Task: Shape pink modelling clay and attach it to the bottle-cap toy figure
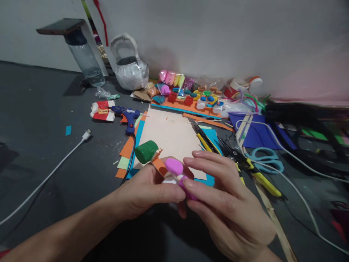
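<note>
Left hand (152, 191) gripping small craft model (160, 165) over dark table (40, 120) | right hand (229, 203) pinching pink clay piece (174, 166) onto it | green cap (146, 151) and orange strip already attached | more clay pieces (196, 96) waiting behind beige sheet (171, 136)

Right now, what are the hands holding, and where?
Left hand grips the craft toy by its orange strip; right hand fingertips pinch its pink clay piece.

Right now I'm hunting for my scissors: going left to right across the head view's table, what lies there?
White cable → red-and-white tube → blue glue gun → green clay piece → pink clay cap → yellow-handled cutter → teal scissors.
</note>
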Tool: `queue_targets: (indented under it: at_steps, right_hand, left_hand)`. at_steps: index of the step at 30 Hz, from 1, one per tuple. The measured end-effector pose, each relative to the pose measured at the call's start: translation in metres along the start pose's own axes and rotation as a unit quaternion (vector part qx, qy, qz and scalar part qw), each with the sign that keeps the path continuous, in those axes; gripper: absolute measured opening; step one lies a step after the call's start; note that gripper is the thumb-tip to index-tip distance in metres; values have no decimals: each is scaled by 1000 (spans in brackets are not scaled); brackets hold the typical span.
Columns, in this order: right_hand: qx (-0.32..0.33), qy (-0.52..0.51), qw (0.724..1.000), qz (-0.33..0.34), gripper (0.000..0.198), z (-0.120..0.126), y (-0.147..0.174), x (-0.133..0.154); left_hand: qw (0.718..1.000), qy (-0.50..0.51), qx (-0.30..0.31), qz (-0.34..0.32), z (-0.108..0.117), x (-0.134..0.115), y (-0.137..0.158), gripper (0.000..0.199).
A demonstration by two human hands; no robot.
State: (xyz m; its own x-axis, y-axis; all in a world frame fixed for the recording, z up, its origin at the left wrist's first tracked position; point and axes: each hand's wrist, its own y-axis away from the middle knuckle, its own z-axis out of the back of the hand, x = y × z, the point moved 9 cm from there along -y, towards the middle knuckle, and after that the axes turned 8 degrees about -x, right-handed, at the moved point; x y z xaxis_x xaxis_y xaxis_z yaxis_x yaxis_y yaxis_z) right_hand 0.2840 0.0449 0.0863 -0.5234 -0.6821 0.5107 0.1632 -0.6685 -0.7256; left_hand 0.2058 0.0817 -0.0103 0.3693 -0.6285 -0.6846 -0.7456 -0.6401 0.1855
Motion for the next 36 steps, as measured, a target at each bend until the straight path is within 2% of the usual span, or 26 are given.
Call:
queue_targets:
  at_steps: [7, 16, 19, 25, 29, 36]
  right_hand:
    - [3, 17, 1000, 16, 26, 0, 0, 2]
    - [6, 36, 999, 31, 30, 2, 1, 1]
    - [8, 44, 998, 41, 32, 2, 2, 2]
    - [-27, 23, 999, 1, 40, 7, 6, -5]
    - [-1, 30, 999, -15, 43, -6, 10, -4]
    - [3, 41, 999, -35, 54, -17, 16, -3]
  left_hand:
    - [1000, -12, 1, -9, -2, -2, -1, 19]
    - [1000, -4, 11, -22, 0, -4, 2, 25]
    - [1000, -16, 0, -20, 1, -4, 1, 22]
    - [1000, -13, 12, -14, -4, -8, 1, 26]
    - [1000, -6, -3, -24, -2, -9, 1, 20]
    - [999, -15, -28, -31, 3, -9, 2, 16]
